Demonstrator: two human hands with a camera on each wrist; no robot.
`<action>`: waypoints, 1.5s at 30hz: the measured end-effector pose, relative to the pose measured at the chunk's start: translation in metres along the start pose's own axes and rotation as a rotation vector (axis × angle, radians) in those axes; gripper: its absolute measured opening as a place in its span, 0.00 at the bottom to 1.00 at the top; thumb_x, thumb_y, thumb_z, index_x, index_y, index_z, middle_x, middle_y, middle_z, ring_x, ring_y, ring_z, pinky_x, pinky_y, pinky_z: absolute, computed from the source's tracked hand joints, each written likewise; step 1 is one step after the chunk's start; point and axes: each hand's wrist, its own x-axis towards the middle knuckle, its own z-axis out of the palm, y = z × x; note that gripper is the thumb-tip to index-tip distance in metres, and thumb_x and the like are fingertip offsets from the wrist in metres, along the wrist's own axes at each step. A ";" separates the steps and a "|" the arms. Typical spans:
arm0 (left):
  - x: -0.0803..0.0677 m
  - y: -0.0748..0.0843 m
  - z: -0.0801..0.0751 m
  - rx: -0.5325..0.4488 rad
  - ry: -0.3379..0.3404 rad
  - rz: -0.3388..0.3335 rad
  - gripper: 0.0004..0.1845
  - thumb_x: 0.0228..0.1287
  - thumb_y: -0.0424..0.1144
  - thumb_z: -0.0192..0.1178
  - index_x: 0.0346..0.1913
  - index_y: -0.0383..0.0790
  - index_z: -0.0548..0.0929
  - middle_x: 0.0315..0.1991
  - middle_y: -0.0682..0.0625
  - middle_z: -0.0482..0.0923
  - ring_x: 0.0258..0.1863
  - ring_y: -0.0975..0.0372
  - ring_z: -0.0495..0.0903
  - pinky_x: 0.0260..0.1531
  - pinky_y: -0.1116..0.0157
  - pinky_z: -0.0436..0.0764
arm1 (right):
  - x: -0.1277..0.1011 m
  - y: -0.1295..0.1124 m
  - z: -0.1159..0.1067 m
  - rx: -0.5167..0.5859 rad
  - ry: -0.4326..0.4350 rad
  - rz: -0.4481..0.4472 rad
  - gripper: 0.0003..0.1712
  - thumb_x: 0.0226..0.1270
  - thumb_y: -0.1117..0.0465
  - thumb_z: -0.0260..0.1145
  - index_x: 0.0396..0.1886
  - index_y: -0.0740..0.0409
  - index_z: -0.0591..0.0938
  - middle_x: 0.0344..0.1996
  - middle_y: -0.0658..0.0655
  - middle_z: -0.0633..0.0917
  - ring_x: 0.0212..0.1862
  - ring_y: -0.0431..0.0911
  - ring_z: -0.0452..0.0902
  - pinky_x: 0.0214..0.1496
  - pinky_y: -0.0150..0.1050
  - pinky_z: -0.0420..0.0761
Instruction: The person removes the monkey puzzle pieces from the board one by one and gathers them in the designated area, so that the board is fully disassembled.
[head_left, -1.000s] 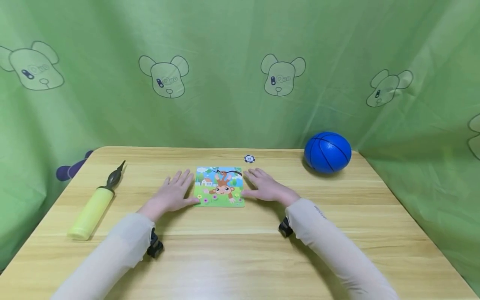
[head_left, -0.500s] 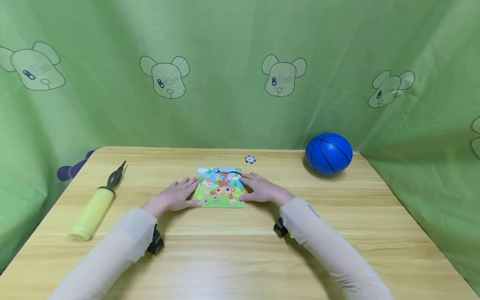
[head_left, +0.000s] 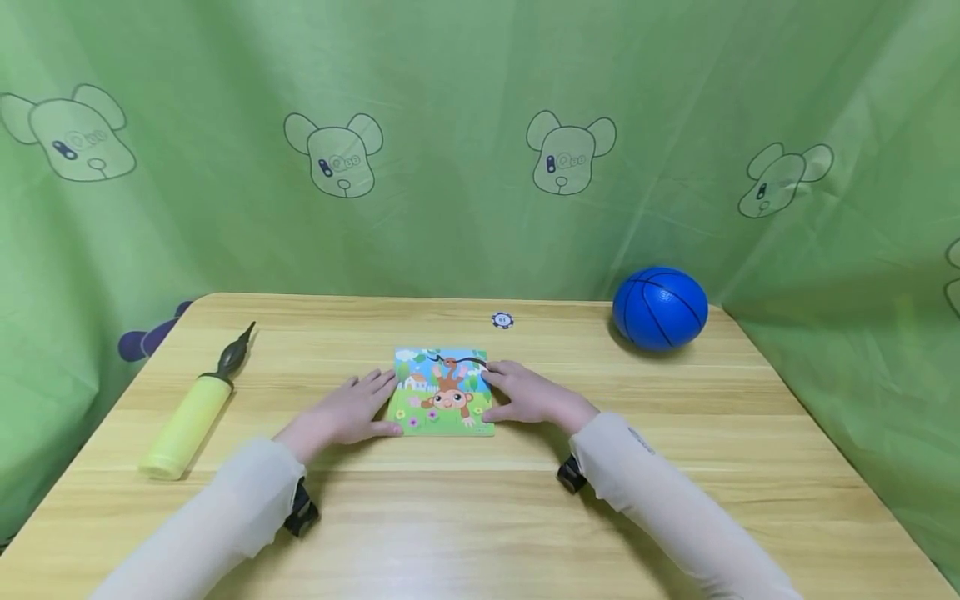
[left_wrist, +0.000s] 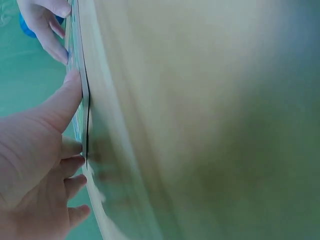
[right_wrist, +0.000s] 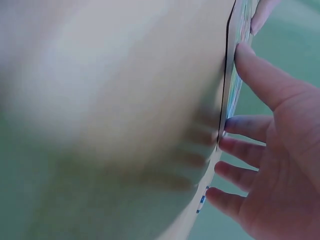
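A flat picture board (head_left: 442, 396) with a cartoon monkey lies on the table between both hands. At its left edge is my left hand (head_left: 352, 410), thumb near the front corner and fingertips against the side. My right hand (head_left: 528, 393) touches the right edge in a mirrored way. In the left wrist view the thumb of my left hand (left_wrist: 37, 145) rests on the board's edge (left_wrist: 84, 95), with the other fingers spread beyond it. The right wrist view has my right hand (right_wrist: 280, 130) with thumb and index fingertip at the board's edge (right_wrist: 229, 75), fingers extended.
Behind the board lies a small blue-and-white poker chip (head_left: 502, 320). A blue basketball (head_left: 660, 308) sits at the back right, and a yellow hand pump (head_left: 191, 421) with a black nozzle lies at the left. A green curtain (head_left: 450, 225) hangs behind the wooden table (head_left: 457, 533).
Both hands have closed in on the board's sides. Over the last half second, the board has slid towards me together with the hands.
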 end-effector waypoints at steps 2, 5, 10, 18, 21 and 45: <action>-0.005 0.003 0.002 -0.003 0.008 0.011 0.46 0.61 0.60 0.52 0.69 0.28 0.52 0.70 0.36 0.46 0.68 0.44 0.46 0.63 0.45 0.47 | -0.005 -0.004 0.001 -0.013 0.009 -0.023 0.47 0.58 0.43 0.65 0.67 0.67 0.61 0.66 0.68 0.59 0.66 0.59 0.52 0.66 0.50 0.55; -0.013 0.007 0.005 -0.015 0.013 0.019 0.49 0.59 0.62 0.53 0.69 0.27 0.51 0.70 0.35 0.45 0.68 0.44 0.46 0.64 0.46 0.48 | -0.012 -0.008 0.005 -0.046 0.007 -0.038 0.47 0.57 0.41 0.64 0.67 0.66 0.61 0.66 0.66 0.59 0.67 0.57 0.53 0.66 0.48 0.56; -0.024 0.012 0.011 -0.055 0.010 0.018 0.55 0.53 0.66 0.56 0.69 0.27 0.48 0.70 0.35 0.43 0.68 0.43 0.44 0.64 0.47 0.47 | -0.025 -0.016 0.010 -0.079 -0.001 -0.060 0.47 0.57 0.40 0.64 0.67 0.64 0.62 0.66 0.64 0.60 0.67 0.56 0.54 0.66 0.46 0.57; -0.039 0.020 0.016 -0.085 0.008 0.040 0.60 0.47 0.70 0.57 0.69 0.25 0.49 0.70 0.33 0.43 0.68 0.43 0.44 0.64 0.48 0.47 | -0.047 -0.027 0.016 -0.086 0.003 -0.111 0.46 0.58 0.41 0.63 0.67 0.66 0.62 0.66 0.65 0.61 0.66 0.56 0.55 0.65 0.48 0.58; -0.042 0.023 0.016 -0.085 0.005 0.046 0.61 0.46 0.71 0.56 0.69 0.25 0.49 0.70 0.34 0.43 0.68 0.43 0.44 0.64 0.48 0.47 | -0.052 -0.030 0.017 -0.087 -0.003 -0.118 0.46 0.58 0.40 0.63 0.67 0.66 0.62 0.66 0.65 0.60 0.66 0.56 0.55 0.65 0.48 0.58; -0.032 0.029 0.019 -0.028 0.048 -0.050 0.39 0.69 0.55 0.44 0.68 0.26 0.51 0.70 0.35 0.45 0.68 0.45 0.45 0.64 0.48 0.47 | -0.057 -0.032 0.019 -0.089 0.003 -0.111 0.46 0.57 0.41 0.64 0.66 0.66 0.63 0.65 0.66 0.61 0.66 0.56 0.55 0.65 0.49 0.59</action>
